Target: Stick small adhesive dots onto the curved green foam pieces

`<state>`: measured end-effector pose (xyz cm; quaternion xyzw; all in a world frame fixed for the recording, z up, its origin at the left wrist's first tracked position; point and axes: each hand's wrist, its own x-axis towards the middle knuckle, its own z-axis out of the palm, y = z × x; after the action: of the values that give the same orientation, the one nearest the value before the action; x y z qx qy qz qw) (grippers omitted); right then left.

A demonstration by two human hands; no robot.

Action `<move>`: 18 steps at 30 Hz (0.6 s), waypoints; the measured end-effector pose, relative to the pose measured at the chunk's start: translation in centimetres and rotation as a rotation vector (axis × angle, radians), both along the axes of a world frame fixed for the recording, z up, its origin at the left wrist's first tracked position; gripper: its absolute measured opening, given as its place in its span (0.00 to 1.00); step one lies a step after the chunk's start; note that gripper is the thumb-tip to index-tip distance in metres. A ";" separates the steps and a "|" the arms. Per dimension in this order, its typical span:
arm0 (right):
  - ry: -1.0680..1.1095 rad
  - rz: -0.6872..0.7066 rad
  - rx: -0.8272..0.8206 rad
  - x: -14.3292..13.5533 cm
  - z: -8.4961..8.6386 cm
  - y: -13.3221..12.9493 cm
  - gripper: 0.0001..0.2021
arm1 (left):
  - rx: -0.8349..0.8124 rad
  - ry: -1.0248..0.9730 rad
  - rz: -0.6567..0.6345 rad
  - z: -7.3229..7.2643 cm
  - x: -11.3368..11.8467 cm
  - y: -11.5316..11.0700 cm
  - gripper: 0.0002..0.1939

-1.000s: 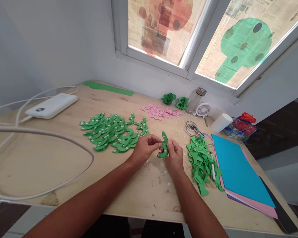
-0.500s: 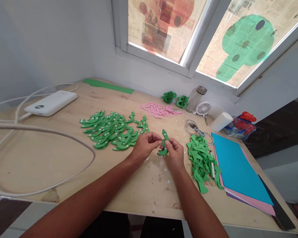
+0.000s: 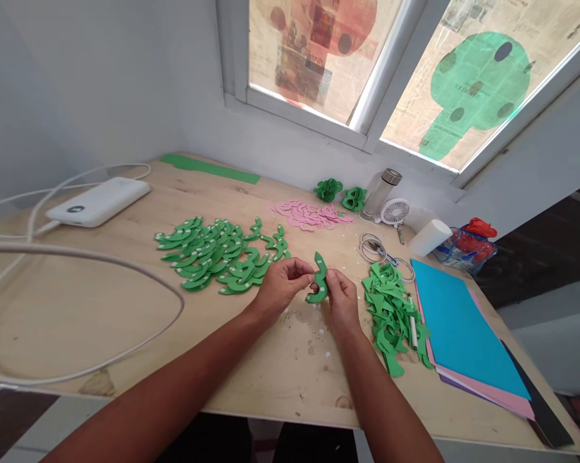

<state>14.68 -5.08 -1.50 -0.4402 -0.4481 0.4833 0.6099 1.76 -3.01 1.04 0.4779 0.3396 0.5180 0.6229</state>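
Note:
Between my hands is a curved green paper cutout (image 3: 321,283) with small white squares on its face. My left hand (image 3: 286,283) pinches its left edge between thumb and fingers. The fingers of my right hand (image 3: 342,294) close on its right edge, the thumb now at the side. Just left of my left hand lie many similar green curved pieces (image 3: 213,251), overlapping in rows and bearing white squares. To the right of my right hand is a heap of green paper scraps (image 3: 389,302) with a white pen (image 3: 413,325) on it.
Pink paper cutouts (image 3: 309,214) and two green paper balls (image 3: 328,189) sit near the wall, beside a bottle (image 3: 382,193) and small fan (image 3: 395,211). Tape rings (image 3: 370,246) and blue sheets (image 3: 463,321) lie right. A white power bank (image 3: 99,201) and looping cable (image 3: 169,280) occupy the left.
My right thumb has slid off the front of the green cutout to its right edge, showing more of its face. My left hand has stayed nearly in place.

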 end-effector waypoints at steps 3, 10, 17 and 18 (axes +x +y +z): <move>-0.006 -0.013 0.014 -0.1 0.0 0.0 0.16 | -0.003 0.005 -0.006 0.0 0.0 0.0 0.06; -0.005 -0.046 -0.002 -0.2 -0.2 0.1 0.16 | 0.013 0.020 -0.010 -0.1 0.0 -0.1 0.07; -0.004 -0.056 -0.014 -0.1 -0.2 0.1 0.15 | 0.016 0.021 -0.020 -0.1 0.0 0.0 0.07; -0.015 -0.056 -0.011 -0.1 -0.1 0.0 0.15 | 0.015 0.020 -0.017 -0.1 0.0 0.0 0.06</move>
<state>14.54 -5.05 -1.60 -0.4596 -0.4374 0.4651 0.6174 1.77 -3.03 0.90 0.4905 0.3382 0.5103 0.6202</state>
